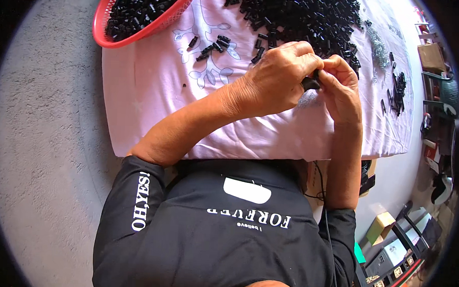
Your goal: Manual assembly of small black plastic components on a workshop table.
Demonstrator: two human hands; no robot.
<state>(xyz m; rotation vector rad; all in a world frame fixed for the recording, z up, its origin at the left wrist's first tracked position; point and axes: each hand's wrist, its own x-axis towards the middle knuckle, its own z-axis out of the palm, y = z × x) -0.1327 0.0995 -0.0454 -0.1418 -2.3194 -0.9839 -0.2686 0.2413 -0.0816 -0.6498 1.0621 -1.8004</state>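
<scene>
My left hand [277, 77] and my right hand [344, 89] meet over the cloth-covered table, fingers pinched close together. Between them shows a small black plastic piece [311, 84], partly hidden by the fingers of both hands. Just beyond the hands spreads a large heap of short black tubular pieces [304, 19]. Several more black pieces [215, 48] lie apart on the cloth, left of the heap. Partly covered by my hands is a patch of small silvery bits [308, 99], too fine to make out.
A red plastic basket [137, 38] full of black pieces stands at the table's far left. Toward the right lie a pile of small clear or silvery parts [377, 47] and a cluster of thin black pieces [398, 94]. The pink cloth [140, 90] has wrinkles. A dark cable [326, 233] hangs beside my right arm.
</scene>
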